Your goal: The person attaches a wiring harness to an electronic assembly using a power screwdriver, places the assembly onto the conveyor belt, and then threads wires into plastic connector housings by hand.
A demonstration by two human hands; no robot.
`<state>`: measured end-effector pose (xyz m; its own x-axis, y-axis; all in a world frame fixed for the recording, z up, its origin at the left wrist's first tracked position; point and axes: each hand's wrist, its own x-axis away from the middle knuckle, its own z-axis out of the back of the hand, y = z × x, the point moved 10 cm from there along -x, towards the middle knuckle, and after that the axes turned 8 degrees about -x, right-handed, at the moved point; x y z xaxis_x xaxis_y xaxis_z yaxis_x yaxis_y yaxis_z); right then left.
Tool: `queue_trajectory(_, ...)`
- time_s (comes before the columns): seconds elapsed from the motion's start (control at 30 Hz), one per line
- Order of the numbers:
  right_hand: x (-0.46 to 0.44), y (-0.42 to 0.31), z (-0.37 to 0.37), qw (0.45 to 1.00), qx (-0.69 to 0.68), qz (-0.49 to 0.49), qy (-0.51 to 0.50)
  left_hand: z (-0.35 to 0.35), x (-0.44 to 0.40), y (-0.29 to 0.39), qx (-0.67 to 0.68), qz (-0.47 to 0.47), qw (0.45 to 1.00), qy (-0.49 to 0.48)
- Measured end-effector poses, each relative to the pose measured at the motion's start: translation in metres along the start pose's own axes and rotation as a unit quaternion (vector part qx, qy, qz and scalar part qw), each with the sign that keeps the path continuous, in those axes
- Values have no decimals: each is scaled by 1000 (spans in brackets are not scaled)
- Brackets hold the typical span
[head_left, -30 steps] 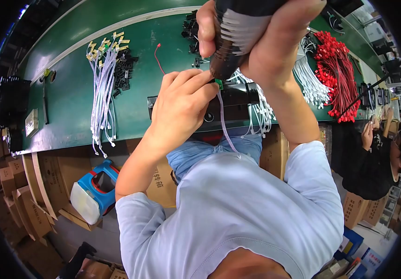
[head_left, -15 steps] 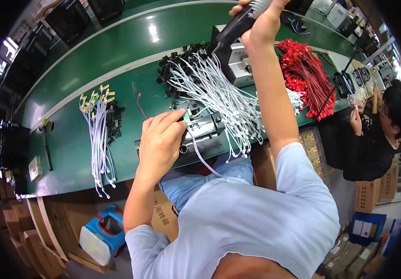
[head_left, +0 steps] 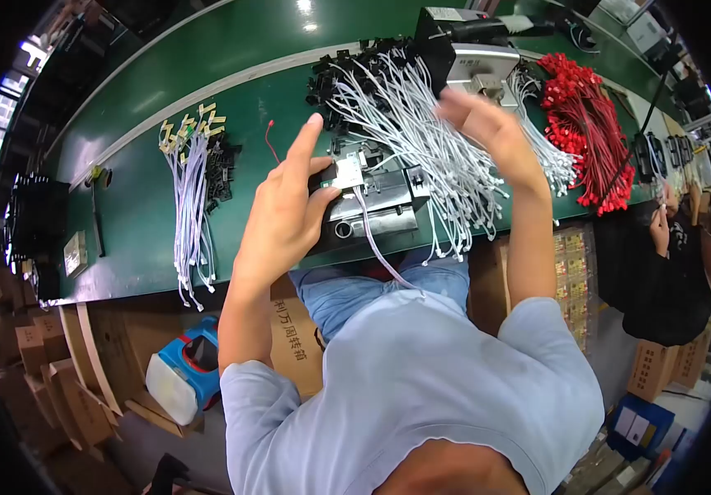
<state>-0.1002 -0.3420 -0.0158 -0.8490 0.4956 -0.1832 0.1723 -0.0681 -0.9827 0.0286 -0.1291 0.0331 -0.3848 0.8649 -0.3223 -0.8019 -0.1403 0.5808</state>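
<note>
My left hand (head_left: 283,202) has its fingers apart at the left end of a black fixture (head_left: 384,206) by the table's front edge. Its thumb is close to a small white-and-green part (head_left: 349,172) on top of the fixture; whether they touch I cannot tell. A pale lilac cable (head_left: 369,227) runs from that part down toward my lap. My right hand (head_left: 491,136), blurred at the fingers, hovers with nothing in it over a pile of white cables (head_left: 421,140) with black connectors. Beyond it, a black handheld tool (head_left: 487,31) rests on a metal-fronted box (head_left: 481,66).
White cables with yellowish ends (head_left: 190,190) lie on the left of the green table (head_left: 269,99), beside small black parts (head_left: 219,169). Red-ended cables (head_left: 588,132) are heaped at right. A person in black (head_left: 661,272) sits farther right. A blue-and-white stool (head_left: 186,367) stands below.
The black tool has left my right hand and lies on the box. That hand has come down and nearer. My left fingers have lifted and spread from the small part.
</note>
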Motion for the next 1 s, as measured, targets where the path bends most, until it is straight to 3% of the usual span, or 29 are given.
queue_trajectory(0.03, 17, 2, -32, 993, 53, -52, -88, 0, 0, 0, 11, 2, 1000, -2)
queue_trajectory(0.1, 23, 7, -48, 944, 284, -47, -161, -1, -1, -1, 6, -5, 1000, 1)
queue_trajectory(0.17, 32, -29, -39, 970, 222, 81, 63, -3, -4, -4, -4, 7, 1000, -6)
queue_trajectory(0.23, 60, -59, -75, 934, 292, 193, 68, -5, -7, -6, 3, 8, 1000, -19)
queue_trajectory(0.37, 95, -49, -134, 901, 370, 224, 34, -6, -14, -8, 12, 31, 997, -67)
queue_trajectory(0.43, 102, -39, -131, 891, 372, 254, 55, -11, -15, -5, 24, 14, 993, -117)
queue_trajectory(0.5, 114, -40, -110, 867, 366, 307, 140, -14, -16, -11, 45, 12, 989, -142)
queue_trajectory(0.57, 113, -41, -85, 890, 296, 290, 188, -19, -12, 0, -30, -57, 982, -177)
queue_trajectory(0.63, 107, -38, -75, 883, 312, 287, 201, -23, -11, 7, -25, -89, 984, -154)
queue_trajectory(0.7, 96, -19, -78, 894, 345, 240, 157, -28, -9, 13, -186, -77, 971, -129)
queue_trajectory(0.77, 95, -17, -78, 912, 331, 205, 131, -21, -5, 19, -179, -90, 977, -73)
queue_trajectory(0.83, 83, 13, -71, 979, 186, -29, 80, -12, 1, 30, -150, -124, 979, -55)
queue_trajectory(0.9, 82, 14, -63, 989, 124, -64, 46, 9, -1, 36, -137, -112, 983, -42)
queue_trajectory(0.97, 63, -29, -60, 980, 199, 1, 8, 42, -1, 60, -62, -186, 981, -16)
queue_trajectory(1.0, 47, -68, -76, 977, 189, 87, -39, 63, -5, 76, -36, -215, 975, 34)
